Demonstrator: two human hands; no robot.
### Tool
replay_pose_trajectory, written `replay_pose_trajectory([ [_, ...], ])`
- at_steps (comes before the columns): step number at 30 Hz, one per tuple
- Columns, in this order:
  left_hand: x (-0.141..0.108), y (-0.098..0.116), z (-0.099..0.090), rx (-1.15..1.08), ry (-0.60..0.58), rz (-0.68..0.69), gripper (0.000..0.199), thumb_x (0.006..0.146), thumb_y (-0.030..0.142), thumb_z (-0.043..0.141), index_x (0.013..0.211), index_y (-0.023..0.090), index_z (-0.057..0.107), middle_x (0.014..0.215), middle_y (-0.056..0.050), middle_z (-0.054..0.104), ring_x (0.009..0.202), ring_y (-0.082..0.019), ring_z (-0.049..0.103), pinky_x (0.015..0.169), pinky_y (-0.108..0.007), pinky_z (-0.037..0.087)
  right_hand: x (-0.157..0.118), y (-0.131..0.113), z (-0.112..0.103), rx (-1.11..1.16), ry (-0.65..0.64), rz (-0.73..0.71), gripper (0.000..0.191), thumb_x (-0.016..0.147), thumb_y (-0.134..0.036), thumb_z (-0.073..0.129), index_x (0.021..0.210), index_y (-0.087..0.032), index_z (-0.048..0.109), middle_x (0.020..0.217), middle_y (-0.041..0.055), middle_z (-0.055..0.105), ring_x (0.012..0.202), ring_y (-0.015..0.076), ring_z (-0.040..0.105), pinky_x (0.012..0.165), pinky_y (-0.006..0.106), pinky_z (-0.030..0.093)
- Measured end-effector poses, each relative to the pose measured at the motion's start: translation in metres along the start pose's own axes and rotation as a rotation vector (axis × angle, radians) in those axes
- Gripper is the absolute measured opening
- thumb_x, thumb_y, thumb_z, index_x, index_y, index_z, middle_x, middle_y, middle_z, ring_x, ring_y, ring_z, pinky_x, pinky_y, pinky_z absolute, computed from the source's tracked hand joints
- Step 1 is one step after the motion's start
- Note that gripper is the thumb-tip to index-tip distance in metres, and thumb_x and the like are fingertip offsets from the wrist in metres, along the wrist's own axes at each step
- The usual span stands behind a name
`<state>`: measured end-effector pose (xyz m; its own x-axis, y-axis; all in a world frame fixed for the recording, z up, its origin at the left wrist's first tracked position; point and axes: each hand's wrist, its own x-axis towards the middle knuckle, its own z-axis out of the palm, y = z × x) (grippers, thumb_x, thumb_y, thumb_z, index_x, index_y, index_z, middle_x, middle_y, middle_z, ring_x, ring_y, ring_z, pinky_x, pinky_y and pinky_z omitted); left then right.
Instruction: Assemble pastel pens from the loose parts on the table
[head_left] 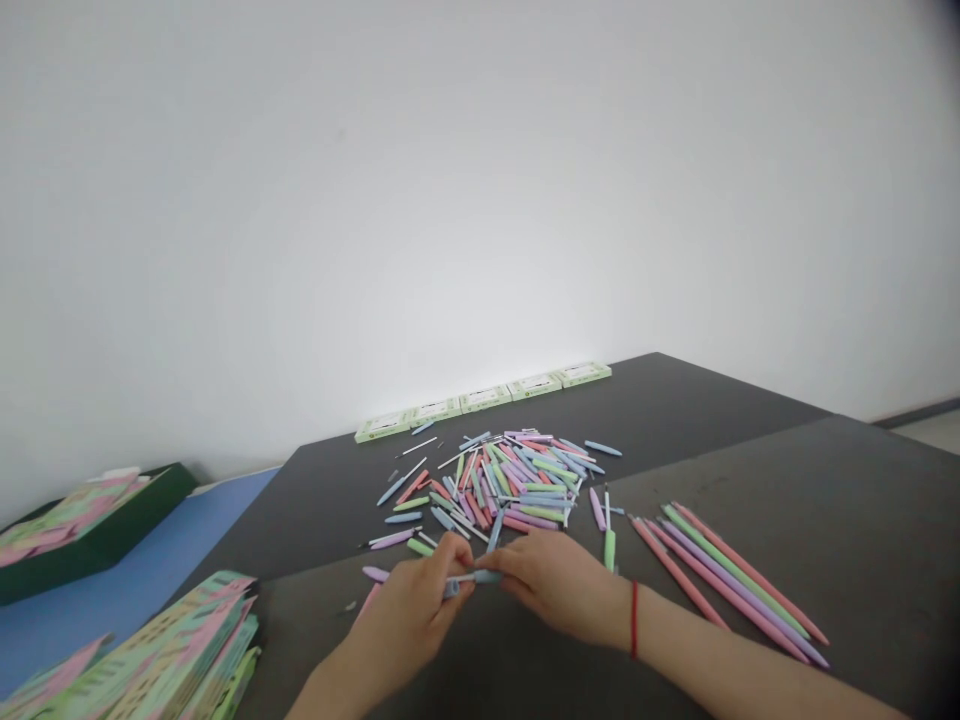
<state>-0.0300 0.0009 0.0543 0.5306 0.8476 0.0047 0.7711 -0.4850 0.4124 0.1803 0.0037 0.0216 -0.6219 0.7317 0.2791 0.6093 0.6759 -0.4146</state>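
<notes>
Black tabletop [517, 670] beneath, your left hand [421, 590] pinches a blue pen piece [451, 589], your right hand [566, 580] a paler piece [487, 577], just before the pen pile [525, 480]; a crooked push could bend the white rod [461, 577] between them.

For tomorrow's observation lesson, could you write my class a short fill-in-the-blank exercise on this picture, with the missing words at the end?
1. A red cord circles the person's ____ wrist.
2. The flat light-green boxes by the wall number ____.
3. The heap of pen parts lies ____ those boxes and the left hand.
4. The dark green tray rests on a ____ surface.

Missing words: right; five; between; blue.
</notes>
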Motion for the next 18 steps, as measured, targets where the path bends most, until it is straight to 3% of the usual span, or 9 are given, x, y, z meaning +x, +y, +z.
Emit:
replay_pose_trajectory([
  [3,-0.001,0.001,0.006,0.068,-0.020,0.013,0.013,0.088,0.019,0.040,0.100,0.024,0.043,0.088,-0.001,0.064,0.082,-0.021,0.062,0.070,-0.026,0.040,-0.002,0.000,0.009,-0.054,-0.072,-0.041,0.036,0.089,-0.016,0.044,0.124,-0.024,0.052,0.096,0.0066,0.070,0.088,0.0209,0.064,0.074,0.027,0.040],
  [9,0.000,0.004,0.014,0.091,-0.016,0.012,0.027,0.079,0.008,0.042,0.101,0.024,0.040,0.092,-0.002,0.063,0.085,-0.021,0.061,0.069,-0.027,0.039,-0.003,0.001,0.011,-0.020,-0.095,0.022,0.024,0.093,-0.023,0.041,0.111,-0.023,0.058,0.095,0.0055,0.070,0.089,0.0204,0.065,0.072,0.025,0.040],
  [18,0.004,0.001,0.025,-0.061,0.000,0.070,0.024,0.084,0.009,0.040,0.103,0.022,0.037,0.096,-0.005,0.063,0.088,-0.021,0.061,0.073,-0.027,0.042,-0.002,0.001,0.015,-0.084,-0.105,0.015,0.027,0.093,-0.017,0.038,0.113,-0.022,0.054,0.092,0.0055,0.069,0.083,0.0191,0.064,0.067,0.025,0.037],
])
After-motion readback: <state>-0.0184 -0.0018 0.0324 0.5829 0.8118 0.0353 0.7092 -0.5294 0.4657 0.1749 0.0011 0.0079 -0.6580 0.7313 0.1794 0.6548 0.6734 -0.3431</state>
